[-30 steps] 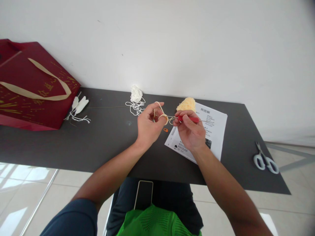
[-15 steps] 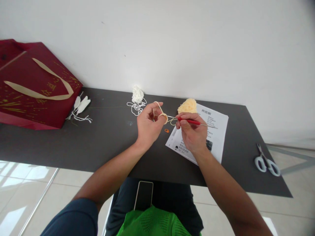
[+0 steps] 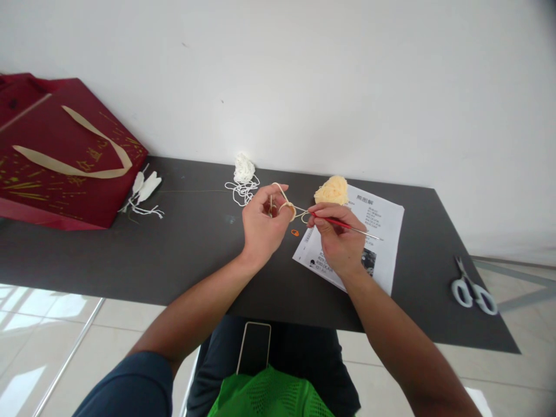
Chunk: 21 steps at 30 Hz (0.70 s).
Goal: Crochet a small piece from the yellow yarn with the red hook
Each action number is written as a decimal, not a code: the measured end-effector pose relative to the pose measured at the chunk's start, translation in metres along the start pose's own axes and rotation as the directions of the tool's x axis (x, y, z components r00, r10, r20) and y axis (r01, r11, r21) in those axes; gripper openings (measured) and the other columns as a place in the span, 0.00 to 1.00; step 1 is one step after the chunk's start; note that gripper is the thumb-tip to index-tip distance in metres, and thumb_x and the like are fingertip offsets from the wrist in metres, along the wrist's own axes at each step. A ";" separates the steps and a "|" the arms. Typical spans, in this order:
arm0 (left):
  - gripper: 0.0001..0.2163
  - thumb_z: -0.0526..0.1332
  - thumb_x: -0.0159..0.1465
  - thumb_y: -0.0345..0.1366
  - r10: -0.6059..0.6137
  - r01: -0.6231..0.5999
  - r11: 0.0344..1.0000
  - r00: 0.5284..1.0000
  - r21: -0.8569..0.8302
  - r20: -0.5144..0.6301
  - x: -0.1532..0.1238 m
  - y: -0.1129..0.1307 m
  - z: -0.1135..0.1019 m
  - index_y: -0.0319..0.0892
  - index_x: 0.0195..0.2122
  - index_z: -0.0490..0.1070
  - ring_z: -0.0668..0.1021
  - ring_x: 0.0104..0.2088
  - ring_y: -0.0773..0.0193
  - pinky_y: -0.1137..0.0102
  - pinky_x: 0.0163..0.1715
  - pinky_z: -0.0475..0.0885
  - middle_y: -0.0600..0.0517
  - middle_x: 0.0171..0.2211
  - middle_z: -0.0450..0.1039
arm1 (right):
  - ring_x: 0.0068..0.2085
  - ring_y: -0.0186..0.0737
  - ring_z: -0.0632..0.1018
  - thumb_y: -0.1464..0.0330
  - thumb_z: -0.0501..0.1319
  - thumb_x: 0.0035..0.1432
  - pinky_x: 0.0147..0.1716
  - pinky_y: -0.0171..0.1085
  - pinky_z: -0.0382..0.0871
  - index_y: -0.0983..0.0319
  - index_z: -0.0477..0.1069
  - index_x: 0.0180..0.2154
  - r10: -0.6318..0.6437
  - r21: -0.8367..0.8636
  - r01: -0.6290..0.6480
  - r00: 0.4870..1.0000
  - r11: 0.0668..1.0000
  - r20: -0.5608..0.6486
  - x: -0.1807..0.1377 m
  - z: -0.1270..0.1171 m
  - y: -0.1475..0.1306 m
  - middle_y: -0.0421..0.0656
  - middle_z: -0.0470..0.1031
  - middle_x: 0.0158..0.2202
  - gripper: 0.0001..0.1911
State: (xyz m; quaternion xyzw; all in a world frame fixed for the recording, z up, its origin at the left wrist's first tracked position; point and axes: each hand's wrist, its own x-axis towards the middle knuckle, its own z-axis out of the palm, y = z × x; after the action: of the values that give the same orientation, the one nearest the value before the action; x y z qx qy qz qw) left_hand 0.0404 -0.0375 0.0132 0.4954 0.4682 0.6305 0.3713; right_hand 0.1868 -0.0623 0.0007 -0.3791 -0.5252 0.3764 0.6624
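Note:
Between thumb and fingers, my left hand [image 3: 264, 223] pinches a small piece of cream crochet work [image 3: 287, 213], with a strand of yarn looped up over a raised finger. My right hand [image 3: 337, 234] grips a crochet hook [image 3: 336, 222] by its red handle; the metal back end slants down to the right. The hook's front tip points at the piece, too fine to make out clearly. A thin loop of yarn hangs between the hands. Below them on the table lies an orange stitch marker [image 3: 295, 233]. Behind my right hand sits a pale yellow yarn ball [image 3: 331, 190].
Printed sheets [image 3: 382, 231] lie under my right hand. White yarn [image 3: 244, 169] is heaped near the wall. Scissors [image 3: 473, 288] rest at the right end of the dark table [image 3: 195, 249]. A red gift bag [image 3: 65, 156] and white crocheted pieces [image 3: 145, 186] are at left; a phone [image 3: 254, 347] lies on my lap.
My right hand has turned the crochet hook, so its back end dips lower and its handle slopes more. My left hand keeps its pinch on the crochet work almost in place.

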 end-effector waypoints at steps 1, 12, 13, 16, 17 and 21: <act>0.14 0.65 0.56 0.27 0.008 -0.008 1.000 1.000 0.009 -0.008 0.000 0.000 0.000 0.45 0.43 0.77 0.71 0.26 0.70 0.72 0.28 0.66 0.58 0.28 0.72 | 0.33 0.37 0.81 0.67 0.71 0.60 0.35 0.42 0.79 0.54 0.81 0.37 -0.005 -0.027 0.005 1.000 1.000 0.005 -0.001 0.000 -0.002 0.41 0.83 0.42 0.03; 0.12 0.66 0.57 0.27 0.025 -0.018 0.994 0.997 0.105 -0.067 0.000 -0.002 0.000 0.43 0.42 0.77 0.71 0.26 0.70 0.71 0.32 0.68 0.57 0.28 0.76 | 0.43 0.42 0.85 0.75 0.67 0.62 0.44 0.44 0.82 0.54 0.80 0.44 -0.337 -0.335 0.354 0.935 0.873 0.110 -0.009 0.001 0.005 0.42 0.85 0.43 0.12; 0.11 0.66 0.57 0.27 0.032 -0.023 0.993 0.997 0.116 -0.074 0.000 -0.002 0.000 0.43 0.41 0.77 0.70 0.25 0.70 0.72 0.31 0.68 0.58 0.28 0.76 | 0.43 0.41 0.85 0.76 0.67 0.62 0.44 0.44 0.82 0.54 0.80 0.44 -0.349 -0.355 0.367 0.930 0.860 0.116 -0.010 0.002 0.004 0.42 0.85 0.43 0.12; 0.11 0.66 0.57 0.27 0.047 -0.033 0.988 0.995 0.150 -0.093 -0.002 -0.002 0.001 0.43 0.41 0.77 0.70 0.25 0.70 0.72 0.31 0.68 0.58 0.27 0.76 | 0.44 0.41 0.85 0.77 0.67 0.61 0.46 0.43 0.82 0.55 0.80 0.45 -0.356 -0.418 0.373 0.927 0.828 0.119 -0.010 0.004 0.002 0.43 0.85 0.44 0.13; 0.11 0.66 0.57 0.27 0.049 -0.033 0.986 0.994 0.161 -0.097 -0.002 -0.002 0.002 0.43 0.41 0.77 0.71 0.25 0.70 0.71 0.31 0.68 0.58 0.27 0.76 | 0.44 0.41 0.85 0.77 0.67 0.61 0.46 0.43 0.82 0.54 0.80 0.45 -0.361 -0.434 0.378 0.924 0.818 0.126 -0.011 0.004 0.002 0.43 0.85 0.44 0.14; 0.12 0.67 0.57 0.29 -0.009 0.021 0.991 0.996 0.135 -0.087 -0.002 -0.005 0.002 0.44 0.43 0.77 0.74 0.26 0.68 0.70 0.33 0.70 0.57 0.27 0.77 | 0.46 0.42 0.85 0.78 0.66 0.62 0.48 0.44 0.83 0.54 0.79 0.49 -0.412 -0.448 0.447 0.893 0.775 0.180 -0.012 0.005 0.005 0.44 0.85 0.46 0.18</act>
State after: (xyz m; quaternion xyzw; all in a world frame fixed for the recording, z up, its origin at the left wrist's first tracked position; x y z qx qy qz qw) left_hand 0.0432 -0.0374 0.0082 0.4881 0.5293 0.6152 0.3211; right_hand 0.1797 -0.0705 -0.0077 -0.3867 -0.6972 0.0874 0.5972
